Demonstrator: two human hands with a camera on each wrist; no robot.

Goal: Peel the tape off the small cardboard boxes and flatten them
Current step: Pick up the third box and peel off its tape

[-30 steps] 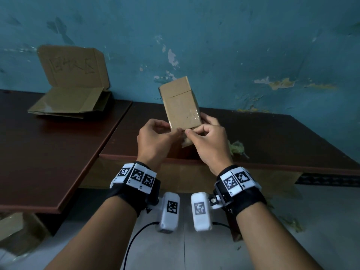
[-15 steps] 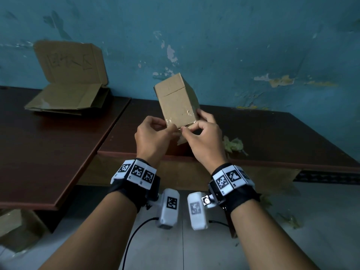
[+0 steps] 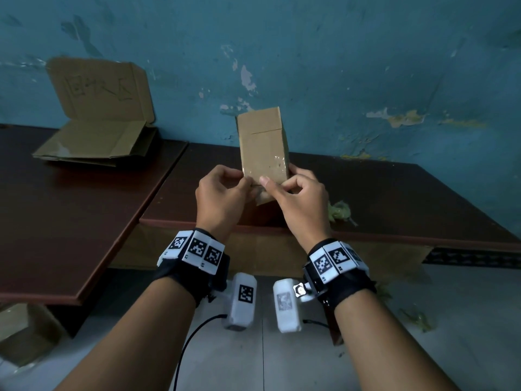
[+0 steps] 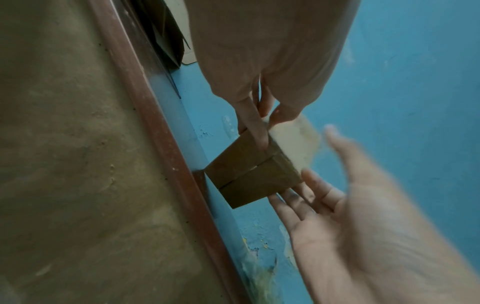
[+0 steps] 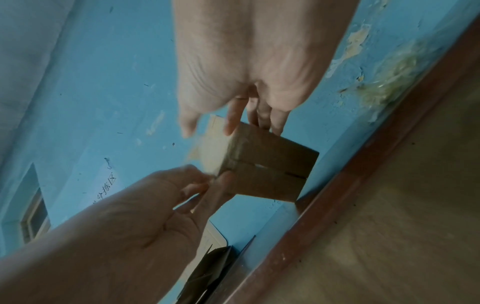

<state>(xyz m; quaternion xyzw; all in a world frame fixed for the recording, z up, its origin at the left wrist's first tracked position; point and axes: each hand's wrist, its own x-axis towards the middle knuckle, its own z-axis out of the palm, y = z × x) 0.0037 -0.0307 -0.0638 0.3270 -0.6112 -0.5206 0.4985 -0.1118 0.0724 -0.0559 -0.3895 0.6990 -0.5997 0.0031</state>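
Whereas a second ago the small cardboard box (image 3: 263, 148) leaned with a side face showing, it now stands more upright and squarer to the head camera, held in the air above the near edge of the right-hand counter (image 3: 394, 198), in front of the blue wall. Both hands have shifted with it: the left hand (image 3: 221, 194) keeps its curled fingers pinched at the lower left corner, and the right hand (image 3: 300, 197) clamps the lower right, thumb (image 3: 266, 182) pressed on the front face near the bottom edge. Clear tape (image 3: 270, 165) glints across the lower part of that face, and in the wrist views a pale loosened strip (image 4: 296, 142) stands off the box's end beside the flap seam (image 5: 270, 170); whether the left grip holds that strip or only the cardboard, I cannot tell. I judge the turn to be a search for a better purchase on the tape end, so the peeling looks begun but not finished, and this box is not yet flattened. Far to the left, flattened cardboard (image 3: 95, 142) lies on the other counter, and a crumpled wad of tape (image 3: 339, 211) sits just right of the hands.
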